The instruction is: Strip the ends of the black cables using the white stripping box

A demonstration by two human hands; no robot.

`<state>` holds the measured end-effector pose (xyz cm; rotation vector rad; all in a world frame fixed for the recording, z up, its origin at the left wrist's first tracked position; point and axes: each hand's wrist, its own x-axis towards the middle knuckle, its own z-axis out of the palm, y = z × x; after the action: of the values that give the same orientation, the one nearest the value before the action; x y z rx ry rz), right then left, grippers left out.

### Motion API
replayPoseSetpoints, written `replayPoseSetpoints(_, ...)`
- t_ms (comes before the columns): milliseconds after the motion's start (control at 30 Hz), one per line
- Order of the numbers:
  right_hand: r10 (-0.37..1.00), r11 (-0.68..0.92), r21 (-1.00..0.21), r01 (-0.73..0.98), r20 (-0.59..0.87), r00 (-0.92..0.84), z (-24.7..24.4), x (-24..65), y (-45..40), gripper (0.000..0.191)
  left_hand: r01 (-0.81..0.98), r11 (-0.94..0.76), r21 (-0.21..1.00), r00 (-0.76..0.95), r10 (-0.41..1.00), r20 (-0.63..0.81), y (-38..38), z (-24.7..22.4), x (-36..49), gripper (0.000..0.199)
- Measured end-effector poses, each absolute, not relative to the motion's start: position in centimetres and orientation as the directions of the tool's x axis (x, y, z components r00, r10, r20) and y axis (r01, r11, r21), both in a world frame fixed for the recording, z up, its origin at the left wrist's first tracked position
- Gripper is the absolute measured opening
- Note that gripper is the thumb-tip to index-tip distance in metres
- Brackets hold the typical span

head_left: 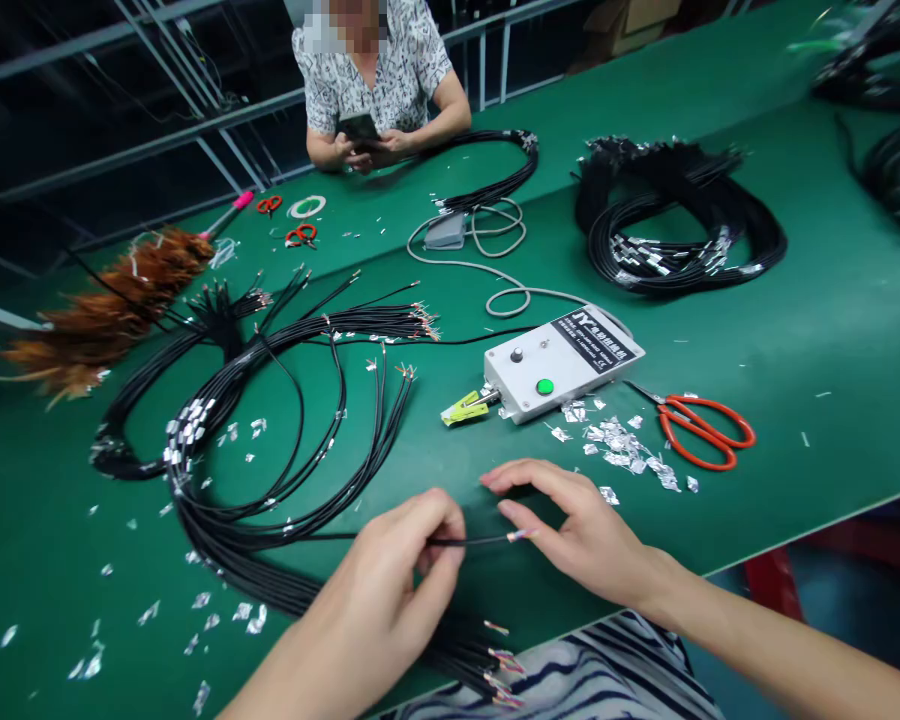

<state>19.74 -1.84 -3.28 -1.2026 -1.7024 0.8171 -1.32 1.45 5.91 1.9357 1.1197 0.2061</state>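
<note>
My left hand (412,560) is closed round a thin black cable (484,541) whose stripped end shows coloured wires. Just right of that end, my right hand (570,520) has its thumb and fingers apart, with nothing between them. The cable's tip lies close to the right thumb; whether they touch I cannot tell. Behind the hands stands a grey control box (562,360) with a green button and a yellow clip (465,408) at its left end. To the left, a bundle of black cables (217,470) lies curled, its other ends under my left forearm.
Red-handled scissors (705,430) and foil scraps (622,445) lie right of the box. A pedal (445,232) on a grey cord, more cable coils (675,220) and a feather duster (120,310) are farther back. A person (379,90) sits opposite holding a phone (358,127).
</note>
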Motion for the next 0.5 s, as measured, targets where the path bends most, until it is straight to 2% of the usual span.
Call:
replayPoseSetpoints(100, 0.974, 0.220, -0.938, 0.266, 0.196, -0.116, -2.4, 19.3, -1.7, 0.012, 0.469, -0.111, 0.876, 0.547, 0.815, -0.189, 1.8, 4.1, 1.1, 0.010)
replayPoseSetpoints(167, 0.988, 0.153, -0.969, 0.196, 0.143, -0.066, -2.0, 19.2, -1.5, 0.010, 0.394, 0.001, 0.919, 0.488, 0.847, -0.210, 2.1, 3.0, 1.8, 0.008)
replayPoseSetpoints(333, 0.999, 0.037, -0.999, 0.039, 0.038, 0.026, -2.0, 19.3, -1.1, 0.012, 0.257, 0.266, 0.929, 0.377, 0.858, -0.350, 2.4, 1.3, 1.5, 0.020)
replayPoseSetpoints(500, 0.996, 0.071, -0.996, 0.055, 0.074, 0.058, -2.1, 18.9, -0.7, 0.019, 0.195, 0.325, 0.925, 0.326, 0.868, -0.374, 2.3, 1.0, 1.5, 0.030)
